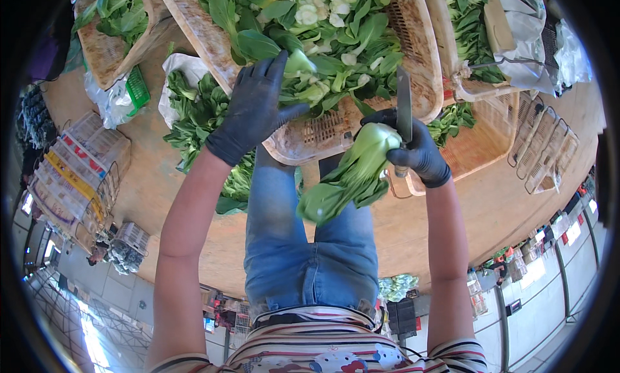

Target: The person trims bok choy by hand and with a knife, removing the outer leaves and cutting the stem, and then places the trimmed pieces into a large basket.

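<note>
My right hand (411, 145), in a black glove, is closed around a knife (404, 99), with its blade pointing up and its handle end showing below the palm. The same hand keeps a head of bok choy (356, 167) against the blade side, pale base at the fingers and leaves hanging toward my lap. My left hand (254, 104), also black-gloved, is over the left edge of a plastic crate (310, 133). Its thumb stands apart from its extended fingers. A loose bok choy leaf (298, 63) lies by those fingertips, on the trimmed leaves and cut pieces (334, 58) filling the crate.
Leafy greens (198, 111) lie on a white sack at left. A second crate (123, 58) holds leaves, and a green basket (138, 90) is below it. Stacked crates (80, 169) stand farther left. At right are a crate of bok choy (465, 44) and another crate (484, 131).
</note>
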The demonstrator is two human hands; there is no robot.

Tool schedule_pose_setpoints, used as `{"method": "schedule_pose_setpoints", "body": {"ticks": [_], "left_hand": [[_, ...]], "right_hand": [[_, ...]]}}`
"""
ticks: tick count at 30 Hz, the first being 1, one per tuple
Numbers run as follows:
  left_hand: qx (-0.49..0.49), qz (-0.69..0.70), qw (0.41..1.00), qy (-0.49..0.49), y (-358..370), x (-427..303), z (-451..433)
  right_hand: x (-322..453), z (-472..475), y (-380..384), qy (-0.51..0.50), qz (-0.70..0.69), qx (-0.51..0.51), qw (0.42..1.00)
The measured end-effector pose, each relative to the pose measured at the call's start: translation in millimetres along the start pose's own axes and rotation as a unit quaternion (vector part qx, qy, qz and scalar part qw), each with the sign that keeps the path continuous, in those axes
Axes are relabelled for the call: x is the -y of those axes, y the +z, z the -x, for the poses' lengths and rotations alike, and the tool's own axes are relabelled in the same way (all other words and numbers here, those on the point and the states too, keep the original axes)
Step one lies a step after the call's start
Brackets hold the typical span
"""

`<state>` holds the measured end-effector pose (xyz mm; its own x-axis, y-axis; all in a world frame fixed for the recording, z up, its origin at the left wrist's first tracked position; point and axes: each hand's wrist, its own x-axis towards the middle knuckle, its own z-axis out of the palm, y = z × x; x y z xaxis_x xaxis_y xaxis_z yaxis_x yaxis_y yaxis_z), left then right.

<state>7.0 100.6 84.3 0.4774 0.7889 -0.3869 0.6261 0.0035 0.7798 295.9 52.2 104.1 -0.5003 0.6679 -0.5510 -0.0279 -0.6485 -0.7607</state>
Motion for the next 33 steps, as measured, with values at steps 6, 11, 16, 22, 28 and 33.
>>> {"method": "schedule_pose_setpoints", "body": {"ticks": [6,11,16,22,28,33], "left_hand": [[0.176,0.524,0.818,-0.159,38,-29,28],[-0.020,0.527,0.748,-0.404,3,29,113],[0.123,-0.131,0.915,-0.362,-47,122,215],[0.053,-0.134,0.988,-0.060,55,64,36],[0.030,-0.311,0.941,0.126,219,-5,-224],[0.156,-0.461,0.874,-0.009,240,28,-306]], "right_hand": [[-17,-22,17,0.086,-0.112,-0.007,0.990],[-42,-23,16,0.128,0.040,-0.199,0.971],[-83,22,-30,0.152,0.047,-0.252,0.955],[-116,58,-44,0.180,-0.020,-0.308,0.934],[-144,87,-29,0.170,-0.131,-0.348,0.913],[-158,112,-28,0.124,-0.156,-0.387,0.900]]}}
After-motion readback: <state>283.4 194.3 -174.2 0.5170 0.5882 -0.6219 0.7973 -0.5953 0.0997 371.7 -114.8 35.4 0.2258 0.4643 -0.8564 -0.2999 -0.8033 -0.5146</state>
